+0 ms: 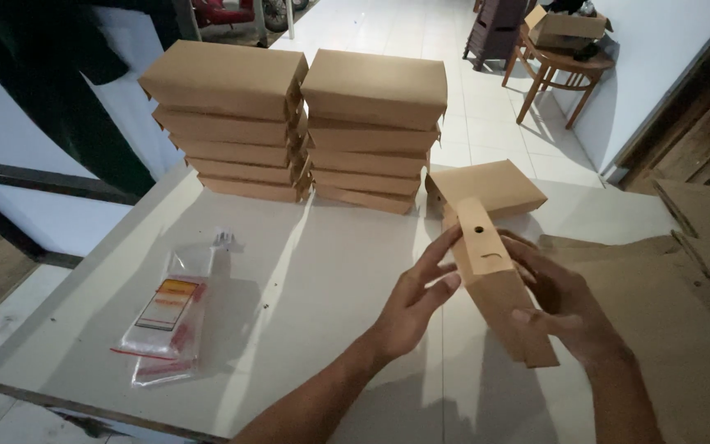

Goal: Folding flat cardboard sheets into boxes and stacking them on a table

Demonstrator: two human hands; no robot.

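Between both hands point(421, 300), brown cardboard box point(495, 279).

bare hands point(421, 300), sleeveless forearms

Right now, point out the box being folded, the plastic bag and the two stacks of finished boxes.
Cardboard box point(486, 263): head view, on its upper side panel.
Plastic bag point(170, 316): head view, on its label area.
Left stack point(228, 123): head view, middle boxes.
Right stack point(371, 136): head view, middle boxes.
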